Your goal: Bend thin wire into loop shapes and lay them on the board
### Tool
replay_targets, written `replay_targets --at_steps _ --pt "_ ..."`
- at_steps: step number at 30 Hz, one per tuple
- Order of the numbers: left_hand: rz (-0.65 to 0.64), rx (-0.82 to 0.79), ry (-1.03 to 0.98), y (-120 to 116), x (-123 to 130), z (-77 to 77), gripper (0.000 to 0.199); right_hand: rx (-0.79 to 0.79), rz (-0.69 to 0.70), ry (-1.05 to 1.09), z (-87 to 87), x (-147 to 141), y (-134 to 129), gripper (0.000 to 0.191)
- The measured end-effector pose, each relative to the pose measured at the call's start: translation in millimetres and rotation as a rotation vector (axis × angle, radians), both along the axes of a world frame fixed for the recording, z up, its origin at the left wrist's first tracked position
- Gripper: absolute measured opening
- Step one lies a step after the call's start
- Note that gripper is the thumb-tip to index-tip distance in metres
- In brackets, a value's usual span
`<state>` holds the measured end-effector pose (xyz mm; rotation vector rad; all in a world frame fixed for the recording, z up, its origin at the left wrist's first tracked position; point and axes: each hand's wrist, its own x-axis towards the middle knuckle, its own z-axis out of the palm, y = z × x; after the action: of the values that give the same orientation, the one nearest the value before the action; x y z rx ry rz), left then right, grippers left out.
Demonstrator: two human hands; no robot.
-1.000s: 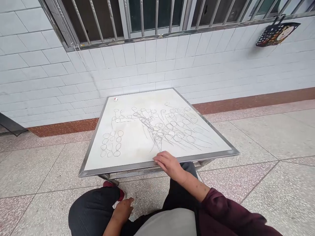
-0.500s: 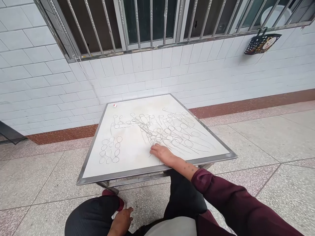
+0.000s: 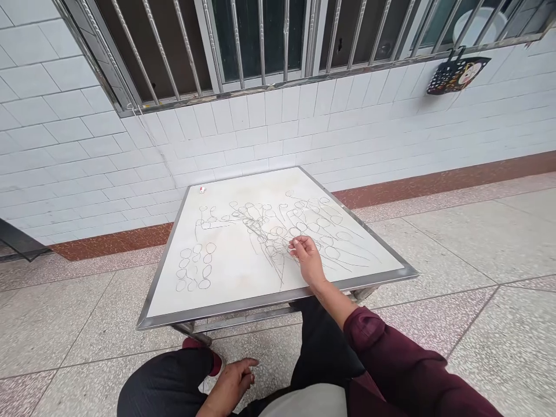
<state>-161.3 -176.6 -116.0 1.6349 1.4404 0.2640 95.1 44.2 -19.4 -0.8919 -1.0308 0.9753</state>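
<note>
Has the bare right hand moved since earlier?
Yes: the bare right hand moved inward from the grey metal near rim of the white table, and slightly rightward.

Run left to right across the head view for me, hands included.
Grouped thin loops → left hand → right hand → hanging bag.

This looks like a paved walkway or yard along a building, home or institution unclear: a white glazed-tile wall [image 3: 369,133] with a reddish-brown stone skirting [image 3: 434,180], windows behind silver metal bars [image 3: 262,43], a speckled terrazzo floor [image 3: 460,246], a dark patterned tote bag [image 3: 454,81] hanging below, and a round white basin [image 3: 478,24] behind the bars.
</note>
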Motion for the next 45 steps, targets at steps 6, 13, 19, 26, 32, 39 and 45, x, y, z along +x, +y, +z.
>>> replay_targets --at_steps 6,13,19,26,32,39,45 --pt "0.138 0.076 -0.402 51 26 82.3 0.039 -0.138 0.132 0.259 30.4 -14 -27 0.023" --pt "0.553 0.332 -0.831 83 43 162.9 0.046 -0.234 0.395 0.441 69.1 -44 -91 0.018" --pt "0.714 0.28 -1.112 58 63 160.1 0.037 -0.199 0.416 0.411 68.7 -54 -110 0.018" --pt "0.755 0.361 -1.276 46 68 157.9 0.039 -0.178 0.363 0.456 59.1 -68 -127 0.017" --pt "0.869 0.476 -1.236 42 71 160.8 0.041 -0.023 0.37 0.347 49.5 -81 -148 0.012" --pt "0.989 0.503 -1.219 37 67 160.1 0.043 0.332 0.471 0.025 21.6 -81 -162 0.011" --pt "1.014 0.482 -1.251 37 68 159.3 0.042 0.422 0.416 -0.167 1.2 -74 -155 0.018"
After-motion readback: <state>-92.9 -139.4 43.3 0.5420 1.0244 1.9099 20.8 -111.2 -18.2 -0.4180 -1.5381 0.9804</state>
